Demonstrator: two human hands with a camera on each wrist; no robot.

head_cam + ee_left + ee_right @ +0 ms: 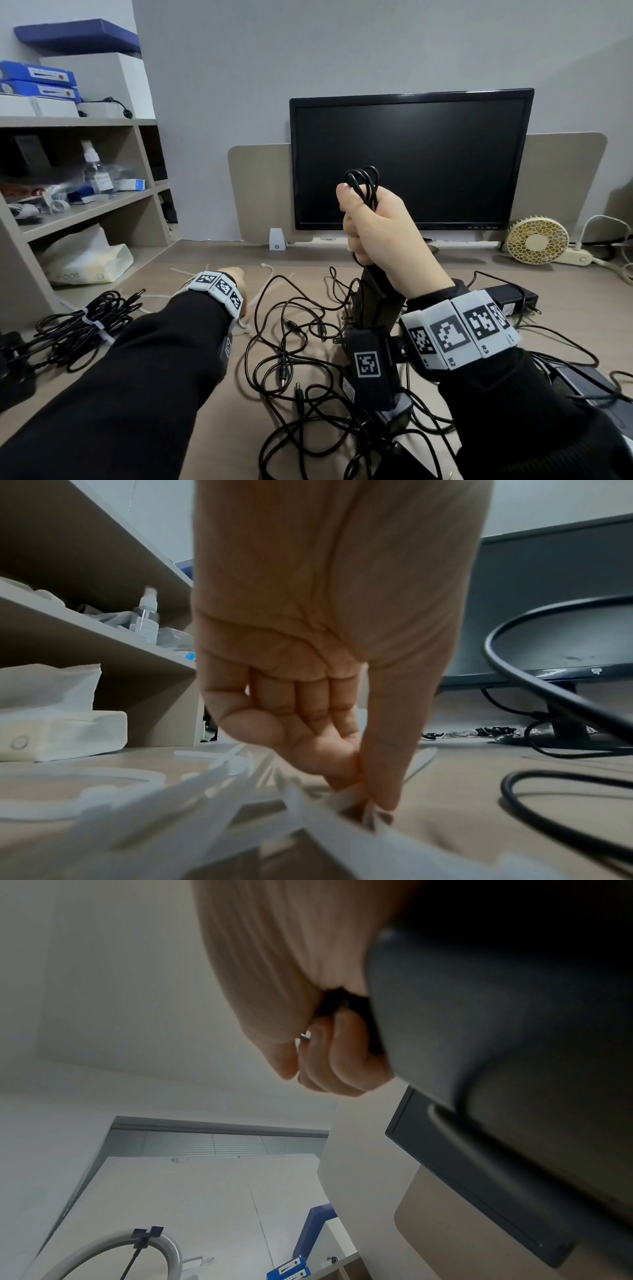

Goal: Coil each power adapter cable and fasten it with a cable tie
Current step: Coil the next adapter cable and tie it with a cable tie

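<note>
My right hand is raised in front of the monitor and grips a folded bundle of black cable, whose loops stick out above the fist. The black adapter brick hangs below that hand and fills the right of the right wrist view as a dark adapter brick. My left hand is down on the desk among several white cable ties, pinching one tie between thumb and forefinger. In the head view the left hand is mostly hidden behind its wrist band.
A tied cable bundle lies at the left desk edge. Loose black cables and plugs tangle across the middle, with more adapters at the right. A monitor, a small fan and shelves bound the desk.
</note>
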